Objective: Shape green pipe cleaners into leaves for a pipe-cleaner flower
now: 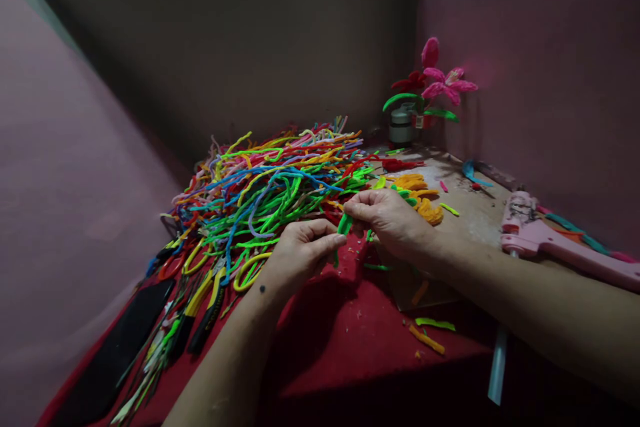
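Observation:
My left hand (303, 250) and my right hand (390, 217) meet over the middle of the table, both pinching a short green pipe cleaner (344, 224) that shows between the fingertips. Just behind the hands lies a big tangled pile of coloured pipe cleaners (265, 187). To the right of my right hand sit curled orange and yellow pipe-cleaner pieces (423, 197).
A red cloth (350, 334) covers the table, with small cut bits on it. A pink glue gun (540, 237) lies at the right. A pink pipe-cleaner flower in a small jar (425, 97) stands in the far corner. Pliers and dark tools (200, 314) lie at the left front.

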A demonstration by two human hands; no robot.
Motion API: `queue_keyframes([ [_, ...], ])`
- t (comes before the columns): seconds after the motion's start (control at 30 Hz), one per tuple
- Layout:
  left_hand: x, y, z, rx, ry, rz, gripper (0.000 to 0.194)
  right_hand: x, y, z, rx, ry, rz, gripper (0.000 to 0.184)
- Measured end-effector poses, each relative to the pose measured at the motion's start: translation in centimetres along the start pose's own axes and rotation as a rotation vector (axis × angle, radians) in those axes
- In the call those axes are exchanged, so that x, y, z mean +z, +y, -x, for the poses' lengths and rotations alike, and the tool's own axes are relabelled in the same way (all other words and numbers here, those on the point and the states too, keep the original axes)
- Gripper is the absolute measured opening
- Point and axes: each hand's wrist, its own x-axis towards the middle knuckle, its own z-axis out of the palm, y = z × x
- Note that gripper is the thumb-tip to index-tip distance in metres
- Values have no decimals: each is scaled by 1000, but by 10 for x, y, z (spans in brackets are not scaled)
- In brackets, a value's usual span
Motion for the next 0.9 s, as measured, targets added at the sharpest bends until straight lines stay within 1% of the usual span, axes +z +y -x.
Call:
queue_keyframes([
  [0.1,1,1,0,17,36,-18,22,1,-1,2,-21,8,32,25],
  [0.27,0,2,-1,30,69,-43,23,2,-3,3,10,-95,2,21],
  [0.33,-1,1,-1,31,88,-23,21,2,-2,2,25,-75,-30,19],
  [0.47,0,0,-1,-17,96,59,26,0,0,0,14,-27,-98,22],
  [0.6,2,0,-1,-40,87,90,20,-1,3,-2,16,-29,-144,22],
  [0.73,3,-1,-2,-27,13,132,23,0,3,0,39,-4,-182,22],
  [0.9,3,-5,-4,14,-26,62,23,1,3,1,51,23,-226,20],
])
